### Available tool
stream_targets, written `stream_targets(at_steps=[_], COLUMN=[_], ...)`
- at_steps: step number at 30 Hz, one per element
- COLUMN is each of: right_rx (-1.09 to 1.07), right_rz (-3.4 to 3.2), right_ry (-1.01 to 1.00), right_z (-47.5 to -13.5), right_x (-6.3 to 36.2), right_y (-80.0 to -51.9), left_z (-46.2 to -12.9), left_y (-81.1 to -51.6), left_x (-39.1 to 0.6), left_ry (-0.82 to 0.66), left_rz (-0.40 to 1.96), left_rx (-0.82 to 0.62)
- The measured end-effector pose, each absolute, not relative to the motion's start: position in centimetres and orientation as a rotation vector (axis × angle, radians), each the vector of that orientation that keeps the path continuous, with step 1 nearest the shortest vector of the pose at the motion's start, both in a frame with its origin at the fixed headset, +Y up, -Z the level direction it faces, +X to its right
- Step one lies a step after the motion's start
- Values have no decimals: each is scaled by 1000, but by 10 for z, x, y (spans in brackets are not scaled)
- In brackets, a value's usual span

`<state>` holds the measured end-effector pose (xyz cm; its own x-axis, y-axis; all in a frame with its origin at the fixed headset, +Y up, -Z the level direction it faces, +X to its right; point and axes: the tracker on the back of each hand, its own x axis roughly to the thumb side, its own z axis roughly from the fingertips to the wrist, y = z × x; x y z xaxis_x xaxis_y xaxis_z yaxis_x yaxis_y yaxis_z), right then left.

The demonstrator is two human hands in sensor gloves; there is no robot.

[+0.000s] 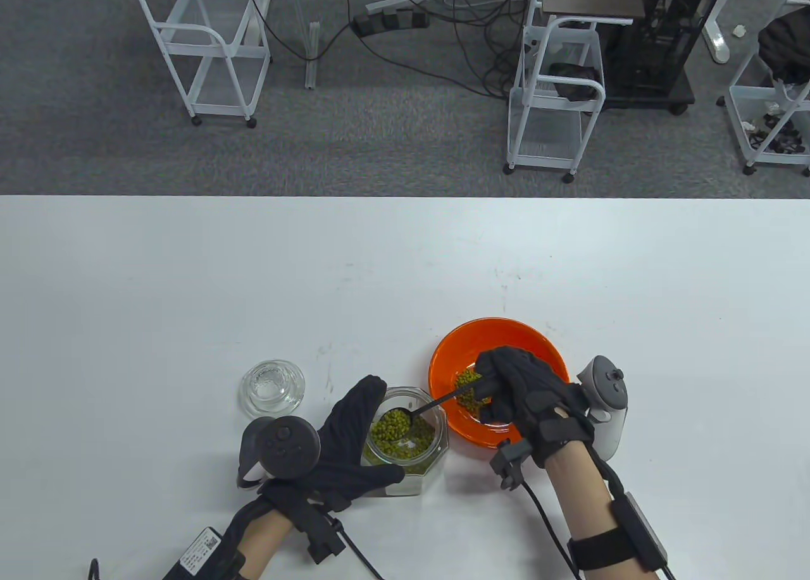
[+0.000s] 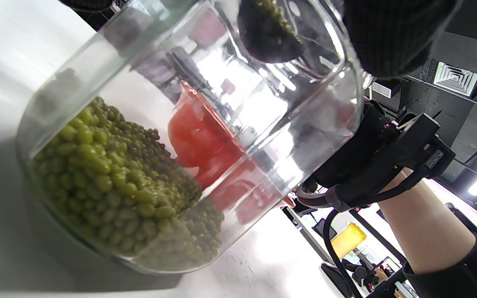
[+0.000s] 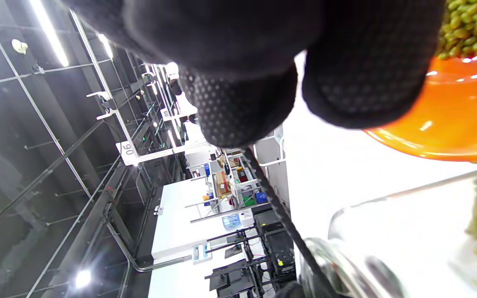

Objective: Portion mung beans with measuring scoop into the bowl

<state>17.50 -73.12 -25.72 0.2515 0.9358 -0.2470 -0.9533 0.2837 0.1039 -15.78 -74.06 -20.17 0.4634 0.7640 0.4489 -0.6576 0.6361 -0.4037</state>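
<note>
A glass jar (image 1: pixel 414 444) of green mung beans (image 1: pixel 392 438) stands near the table's front edge; my left hand (image 1: pixel 351 444) wraps round its left side. My right hand (image 1: pixel 512 387) hovers over the orange bowl (image 1: pixel 497 336) and pinches the black handle of a measuring scoop (image 1: pixel 405 417). The scoop's head is over the jar mouth, heaped with beans. A small pile of beans (image 1: pixel 469 390) lies in the bowl. In the left wrist view the jar (image 2: pixel 189 136) fills the frame, beans (image 2: pixel 118 182) low inside, scoop head (image 2: pixel 269 31) at the top. The right wrist view shows the bowl (image 3: pixel 449 120) and scoop handle (image 3: pixel 284 219).
The jar's glass lid (image 1: pixel 273 387) lies to the left of the jar. Beyond the table's far edge (image 1: pixel 405 196) are white wire carts (image 1: pixel 212 42) and cables on grey carpet.
</note>
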Motion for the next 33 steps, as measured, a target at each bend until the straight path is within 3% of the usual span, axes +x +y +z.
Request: stream_targets(at_steps=[14,33], right_rx=[-72,-272], right_rz=[1141,1107], right_ry=[213,-92], right_z=[-261,-259], right_x=[213,304], right_y=[-727,-745], left_z=[-202,-202], left_y=[-740,-740], left_x=[-158,-158], left_ry=[-644,-644], left_rz=[879,879], left_rx=[-183,-183])
